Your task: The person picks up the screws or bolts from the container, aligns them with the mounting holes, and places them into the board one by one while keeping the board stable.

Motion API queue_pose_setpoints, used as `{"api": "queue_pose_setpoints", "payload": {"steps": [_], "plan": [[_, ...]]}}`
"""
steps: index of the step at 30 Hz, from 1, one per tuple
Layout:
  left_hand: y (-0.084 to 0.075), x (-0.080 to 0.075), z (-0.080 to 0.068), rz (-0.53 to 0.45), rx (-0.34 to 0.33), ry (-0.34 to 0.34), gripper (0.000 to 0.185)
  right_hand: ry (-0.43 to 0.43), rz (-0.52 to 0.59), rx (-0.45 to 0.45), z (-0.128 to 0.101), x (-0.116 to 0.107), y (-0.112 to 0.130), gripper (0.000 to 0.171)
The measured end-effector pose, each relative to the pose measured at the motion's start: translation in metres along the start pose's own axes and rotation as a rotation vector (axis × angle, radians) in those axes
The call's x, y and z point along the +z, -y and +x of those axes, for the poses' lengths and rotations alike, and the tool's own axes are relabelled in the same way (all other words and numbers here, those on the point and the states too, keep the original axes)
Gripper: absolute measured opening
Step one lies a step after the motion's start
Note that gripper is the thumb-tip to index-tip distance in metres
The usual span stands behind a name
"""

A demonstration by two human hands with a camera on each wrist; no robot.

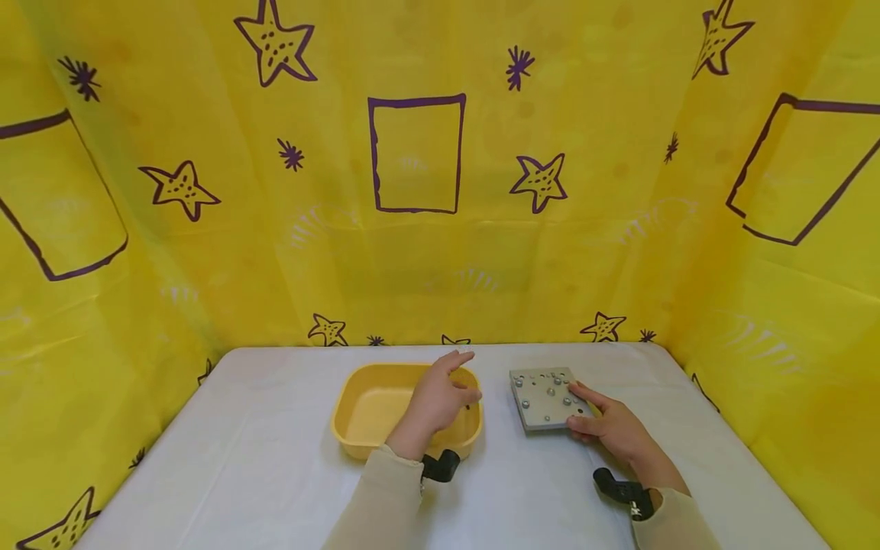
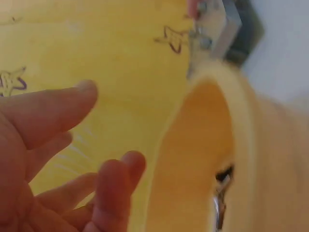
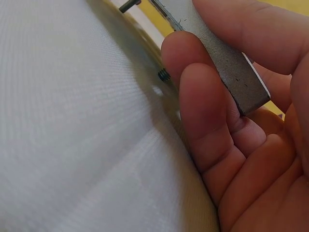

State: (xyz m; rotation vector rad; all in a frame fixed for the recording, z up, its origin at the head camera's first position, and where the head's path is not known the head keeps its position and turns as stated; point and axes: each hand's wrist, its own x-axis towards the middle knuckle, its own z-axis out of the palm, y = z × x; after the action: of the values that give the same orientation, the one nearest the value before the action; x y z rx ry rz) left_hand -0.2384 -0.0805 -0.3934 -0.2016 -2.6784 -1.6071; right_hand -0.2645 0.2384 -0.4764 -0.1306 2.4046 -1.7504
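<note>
My right hand (image 1: 615,431) grips the right edge of a grey metal plate (image 1: 538,409), thumb at the near corner and fingers along the side. Several bolts (image 1: 525,404) stand in holes on its top face. In the right wrist view, threaded bolt ends (image 3: 164,75) stick out below the plate, close over the white cloth. My left hand (image 1: 438,397) hovers over the right side of a yellow plastic tray (image 1: 374,405), thumb and fingers spread apart with nothing between them. Small dark and shiny metal pieces (image 2: 221,193) lie inside the tray, mostly hidden by the hand in the head view.
A white cloth covers the table (image 1: 261,443). Yellow curtains (image 1: 412,267) printed with starfish enclose its back and both sides. The plate lies to the right of the tray, with a strip of white cloth between them. Each wrist wears a black camera mount (image 1: 440,464).
</note>
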Motion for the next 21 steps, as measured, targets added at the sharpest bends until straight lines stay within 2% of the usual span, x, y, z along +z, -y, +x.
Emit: {"api": "queue_pose_setpoints", "payload": {"steps": [3, 6, 10, 17, 21], "plan": [[0.013, -0.003, 0.003, 0.093, -0.011, 0.019, 0.059, 0.001, 0.001, 0.006, -0.001, 0.000, 0.000, 0.080], [0.024, 0.002, 0.006, 0.174, 0.004, 0.041, 0.057, 0.001, 0.005, 0.012, -0.001, 0.000, 0.000, 0.080], [0.034, 0.009, 0.010, 0.235, 0.009, 0.067, 0.060, -0.004, -0.004, 0.012, -0.001, 0.001, 0.000, 0.079], [0.042, 0.014, 0.016, 0.252, -0.019, 0.111, 0.055, -0.004, -0.020, 0.018, -0.001, 0.001, -0.001, 0.079], [0.047, 0.016, 0.019, 0.256, -0.009, 0.118, 0.054, -0.004, -0.024, 0.017, -0.001, 0.000, -0.001, 0.080]]}}
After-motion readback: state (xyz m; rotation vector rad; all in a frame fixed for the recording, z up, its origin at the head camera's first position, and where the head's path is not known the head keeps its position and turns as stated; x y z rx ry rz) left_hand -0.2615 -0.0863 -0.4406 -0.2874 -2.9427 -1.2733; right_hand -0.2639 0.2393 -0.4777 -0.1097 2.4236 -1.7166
